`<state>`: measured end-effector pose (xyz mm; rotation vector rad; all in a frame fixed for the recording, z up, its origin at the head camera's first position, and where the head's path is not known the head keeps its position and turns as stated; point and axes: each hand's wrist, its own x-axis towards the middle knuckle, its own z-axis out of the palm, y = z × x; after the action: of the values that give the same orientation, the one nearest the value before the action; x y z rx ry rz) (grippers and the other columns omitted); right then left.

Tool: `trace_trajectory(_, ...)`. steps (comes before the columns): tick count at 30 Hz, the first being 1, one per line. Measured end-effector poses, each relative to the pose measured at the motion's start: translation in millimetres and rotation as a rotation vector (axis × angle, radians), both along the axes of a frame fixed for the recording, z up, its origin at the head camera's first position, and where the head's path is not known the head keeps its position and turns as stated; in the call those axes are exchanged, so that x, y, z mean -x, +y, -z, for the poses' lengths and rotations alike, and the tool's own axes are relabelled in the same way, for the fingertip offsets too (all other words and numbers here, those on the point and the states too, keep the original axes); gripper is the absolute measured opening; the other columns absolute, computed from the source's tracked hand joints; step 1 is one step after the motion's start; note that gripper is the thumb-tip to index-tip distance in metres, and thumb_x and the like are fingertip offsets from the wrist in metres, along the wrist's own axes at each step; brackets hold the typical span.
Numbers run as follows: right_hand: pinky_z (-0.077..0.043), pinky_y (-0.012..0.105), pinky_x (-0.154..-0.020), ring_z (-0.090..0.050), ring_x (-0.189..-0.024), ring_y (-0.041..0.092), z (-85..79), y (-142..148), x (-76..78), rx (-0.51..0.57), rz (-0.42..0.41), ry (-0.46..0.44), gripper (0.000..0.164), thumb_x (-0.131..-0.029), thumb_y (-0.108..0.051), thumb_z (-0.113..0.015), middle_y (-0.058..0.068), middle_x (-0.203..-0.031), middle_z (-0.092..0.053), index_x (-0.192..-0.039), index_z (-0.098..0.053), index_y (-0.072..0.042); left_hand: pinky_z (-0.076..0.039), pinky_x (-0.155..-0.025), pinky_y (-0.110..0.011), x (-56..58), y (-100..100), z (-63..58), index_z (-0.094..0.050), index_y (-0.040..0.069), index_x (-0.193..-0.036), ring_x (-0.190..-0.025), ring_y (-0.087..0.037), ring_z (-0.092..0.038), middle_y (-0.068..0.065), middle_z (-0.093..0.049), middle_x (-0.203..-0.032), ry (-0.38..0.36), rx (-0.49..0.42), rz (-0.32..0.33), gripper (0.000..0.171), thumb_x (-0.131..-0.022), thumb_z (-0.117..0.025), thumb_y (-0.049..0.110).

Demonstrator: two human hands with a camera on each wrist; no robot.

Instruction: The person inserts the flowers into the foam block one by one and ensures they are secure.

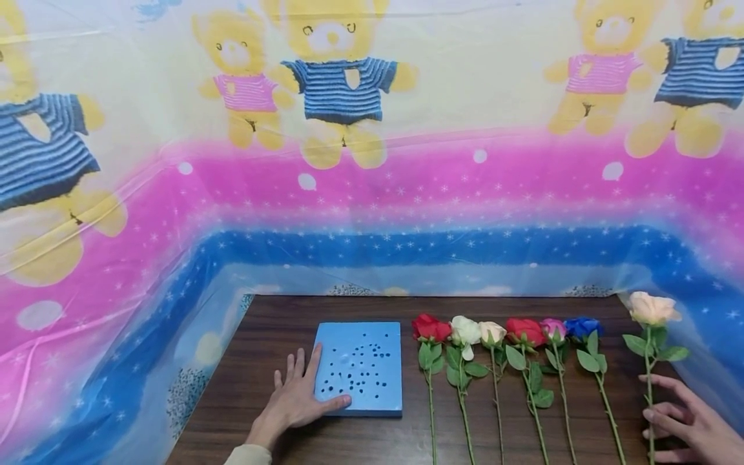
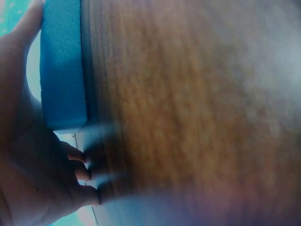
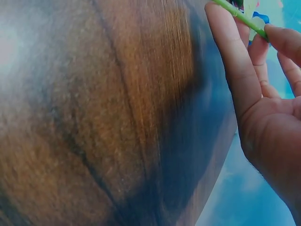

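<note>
My left hand (image 1: pixel 298 395) rests at the left edge of a blue foam block (image 1: pixel 343 334) dotted with small holes. Its thumb lies on the front left of the block's top, and the other fingers are spread on the left side. In the left wrist view the foam block's side (image 2: pixel 62 66) shows beside the thumb. At the far right, my right hand (image 1: pixel 692 420) pinches the green stem of a pale peach artificial rose (image 1: pixel 653 309), which points away from me. That stem (image 3: pixel 242 19) crosses the fingers in the right wrist view.
Between block and right hand lie several roses in a row: red (image 1: pixel 431 328), white (image 1: pixel 465 330), cream (image 1: pixel 492 333), another red (image 1: pixel 526 332), pink (image 1: pixel 554 328) and blue (image 1: pixel 584 327). The dark wooden table (image 1: pixel 244 349) meets a bear-print cloth (image 1: pixel 407 245) behind.
</note>
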<state>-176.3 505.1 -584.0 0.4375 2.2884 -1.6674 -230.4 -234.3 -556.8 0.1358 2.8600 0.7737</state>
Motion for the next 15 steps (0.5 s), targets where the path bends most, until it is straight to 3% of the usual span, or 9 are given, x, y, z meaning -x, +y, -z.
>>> trace_trajectory(3, -0.067, 0.064, -0.077, -0.078, -0.097, 0.04, -2.6, -3.0, -0.5, 0.002, -0.005, 0.014, 0.079, -0.114, -0.019, -0.067, 0.016, -0.107, -0.075, -0.171, -0.016, -0.037, 0.001, -0.125, -0.086, -0.3, -0.5, 0.8, -0.006, 0.02, -0.182, -0.167, -0.058, 0.003, -0.035, -0.003, -0.181, -0.001, -0.001, 0.0, 0.134, -0.087, -0.076, 0.084)
trace_trajectory(7, -0.067, 0.063, -0.078, -0.077, -0.097, 0.037, -7.4, -4.9, -0.3, -0.004, -0.036, 0.031, 0.079, -0.113, -0.011, -0.065, 0.016, -0.107, -0.073, -0.151, -0.021, -0.064, 0.002, -0.124, -0.086, -0.1, -0.2, 0.9, -0.007, 0.02, -0.182, -0.167, -0.059, 0.003, -0.035, -0.003, -0.181, 0.003, -0.004, 0.0, 0.134, -0.087, -0.077, 0.084)
trace_trajectory(10, -0.067, 0.061, -0.078, -0.077, -0.097, 0.034, -11.4, -5.9, 1.2, -0.029, -0.056, 0.054, 0.08, -0.113, -0.009, -0.065, 0.015, -0.109, -0.07, -0.137, -0.021, -0.072, 0.002, -0.124, -0.086, 0.0, 0.1, 0.5, -0.007, 0.019, -0.182, -0.167, -0.059, 0.003, -0.036, -0.003, -0.181, 0.006, -0.006, -0.002, 0.134, -0.087, -0.077, 0.083)
trace_trajectory(15, -0.068, 0.06, -0.076, -0.078, -0.095, 0.032, -17.0, -9.6, 3.3, -0.063, -0.061, 0.136, 0.086, -0.112, -0.002, -0.062, 0.017, -0.111, -0.068, -0.139, -0.021, -0.072, 0.002, -0.124, -0.086, -0.5, 0.2, 0.0, -0.007, 0.019, -0.182, -0.167, -0.059, 0.002, -0.036, -0.004, -0.181, 0.008, -0.005, -0.001, 0.135, -0.087, -0.077, 0.083)
